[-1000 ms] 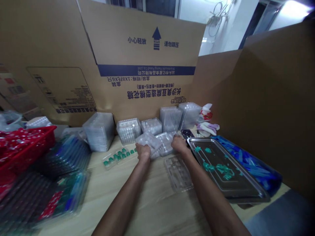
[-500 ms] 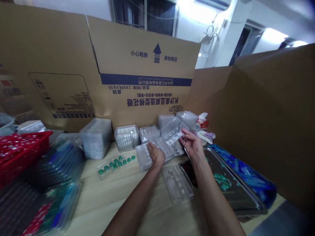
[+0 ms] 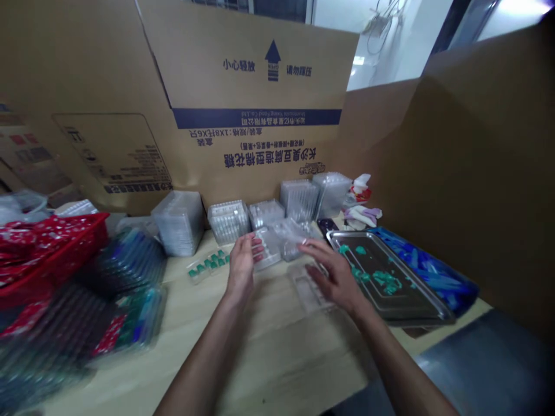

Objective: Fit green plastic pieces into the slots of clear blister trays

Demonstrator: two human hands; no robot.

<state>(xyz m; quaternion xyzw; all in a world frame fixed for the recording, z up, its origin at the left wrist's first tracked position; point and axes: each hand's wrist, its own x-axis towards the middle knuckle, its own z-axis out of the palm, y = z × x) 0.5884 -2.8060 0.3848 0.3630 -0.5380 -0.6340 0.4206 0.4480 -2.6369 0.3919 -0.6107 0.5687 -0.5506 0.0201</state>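
Note:
My left hand [image 3: 240, 268] is raised, its blurred fingertips at the edge of a clear plastic blister tray [image 3: 266, 248]. It looks open and grips nothing that I can see. My right hand [image 3: 333, 276] hangs open, fingers spread, just above and to the right of another clear tray [image 3: 306, 286] lying flat on the wooden table [image 3: 277, 341]. A further clear tray [image 3: 290, 238] lies just beyond the fingers. To the left of my left hand, a clear tray holds small green pieces [image 3: 208, 267].
Stacks of clear trays [image 3: 228, 222] line the back against a cardboard box panel [image 3: 255, 86]. A steel tray [image 3: 373, 245] smeared with green stands right, beside blue plastic pieces [image 3: 422, 271]. A red basket [image 3: 52, 248] and bagged trays [image 3: 125, 277] fill the left.
My right hand no longer holds up a clear tray and has dropped lower, fingers spread. My left hand has lifted off the trays and moved left. The view has tilted slightly.

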